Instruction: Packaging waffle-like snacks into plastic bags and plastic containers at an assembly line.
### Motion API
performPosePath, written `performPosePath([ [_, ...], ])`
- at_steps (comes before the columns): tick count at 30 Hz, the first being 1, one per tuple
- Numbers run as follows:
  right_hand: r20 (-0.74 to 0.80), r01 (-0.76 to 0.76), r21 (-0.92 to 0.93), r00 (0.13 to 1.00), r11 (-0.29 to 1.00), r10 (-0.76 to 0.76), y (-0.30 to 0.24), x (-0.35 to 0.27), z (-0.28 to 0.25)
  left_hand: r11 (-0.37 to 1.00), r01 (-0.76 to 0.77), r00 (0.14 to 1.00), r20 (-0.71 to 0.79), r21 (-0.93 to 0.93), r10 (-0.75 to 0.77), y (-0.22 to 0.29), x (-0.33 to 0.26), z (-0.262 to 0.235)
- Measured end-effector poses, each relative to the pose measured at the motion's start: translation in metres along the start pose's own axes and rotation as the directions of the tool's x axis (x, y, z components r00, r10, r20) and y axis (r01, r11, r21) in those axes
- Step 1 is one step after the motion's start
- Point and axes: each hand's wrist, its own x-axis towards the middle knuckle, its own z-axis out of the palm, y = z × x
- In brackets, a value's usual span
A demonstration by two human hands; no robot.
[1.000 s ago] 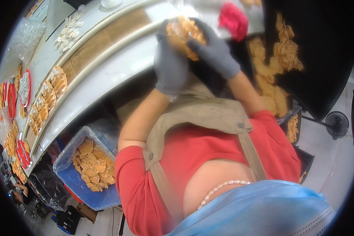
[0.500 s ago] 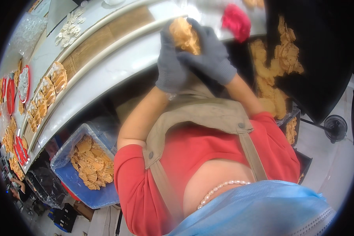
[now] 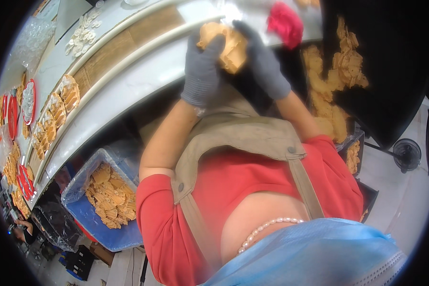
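Note:
A pale orange moulded plastic piece (image 3: 234,51) is held over the near edge of the worktable. My left hand (image 3: 201,71), in a grey knit glove, grips it with the thumb laid across its face. At its right side is my right hand (image 3: 264,62), gloved the same way, with fingers stretched up along the piece. Whether those fingers touch it is hard to tell. Just beyond the right hand, a crumpled bright pink cloth or glove (image 3: 285,25) lies on the white worktable (image 3: 152,71).
To the left stands a blue bin (image 3: 81,217), lined with clear plastic and filled with orange pieces. Assembled orange parts (image 3: 58,109) line a strip on the table, with white discs (image 3: 83,35) farther back. Stacked orange pieces (image 3: 349,66) lie at the right.
The piece has been turned, so a broader, smoother face shows. My right thumb has come off its front, and the right hand has opened out; my left thumb now lies across it.

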Motion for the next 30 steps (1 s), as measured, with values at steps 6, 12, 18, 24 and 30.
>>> performPosePath([
  [6, -0.251, 0.127, 0.194, 0.965, 0.973, -0.076, -0.014, 0.011, 0.002, 0.912, -0.136, 0.989, 0.108, 0.387, 0.102, -0.006, -0.010, 0.007],
  [12, -0.314, 0.190, 0.224, 0.943, 0.956, -0.114, -0.039, 0.013, -0.002, 0.804, -0.293, 0.955, 0.197, 0.518, 0.221, -0.006, -0.021, 0.017],
  [18, -0.328, 0.220, 0.333, 0.939, 0.917, -0.106, -0.053, 0.013, 0.002, 0.558, -0.559, 0.829, 0.390, 0.613, 0.401, 0.007, -0.025, 0.031],
  [24, -0.295, 0.201, 0.430, 0.953, 0.880, -0.074, -0.054, 0.015, 0.002, 0.546, -0.590, 0.807, 0.416, 0.596, 0.418, 0.008, -0.023, 0.033],
  [30, -0.279, 0.140, 0.465, 0.960, 0.874, -0.005, -0.050, 0.016, 0.001, 0.553, -0.569, 0.822, 0.416, 0.608, 0.389, 0.000, -0.015, 0.026],
])
